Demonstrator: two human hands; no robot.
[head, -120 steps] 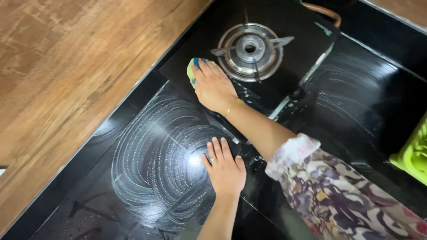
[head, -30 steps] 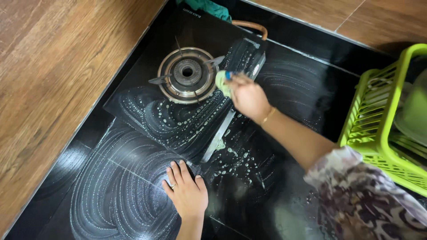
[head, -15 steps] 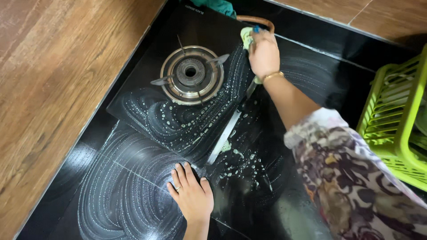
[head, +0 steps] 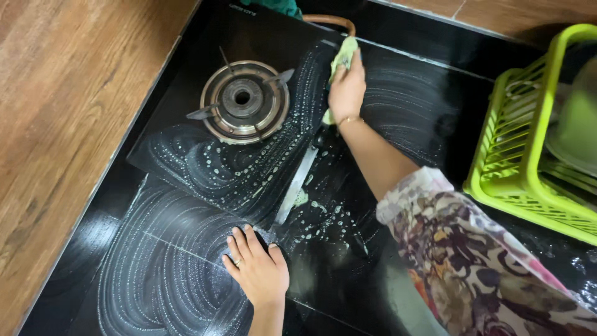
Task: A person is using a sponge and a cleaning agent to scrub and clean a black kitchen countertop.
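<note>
At the far edge of the black glass stove top (head: 249,168), near its back right corner, a soapy yellow-green sponge (head: 344,56) lies pressed under the right hand (head: 347,90), fingers curled closed around it, arm stretched out from a patterned sleeve (head: 472,249). Judged step: scrubbing the hob's rear strip, beside the burner (head: 244,99), with lather already swirled over the front of the glass and the dark desk (head: 155,274) below it. The left hand (head: 258,270) rests flat near the hob's front edge, fingers spread and holding nothing, seemingly as a brace. A copper-coloured hose (head: 329,21) curves just behind the sponge; a teal cloth (head: 277,6) shows at the top edge. A lime-green plastic basket (head: 528,137) stands well to the right, apart from the hands. Wood-grain floor (head: 68,112) to the left. Next stroke likely calls for firm downward pressure along the back edge, keeping clear of the hose and the burner's metal prongs; foam makes the glass slippery.
</note>
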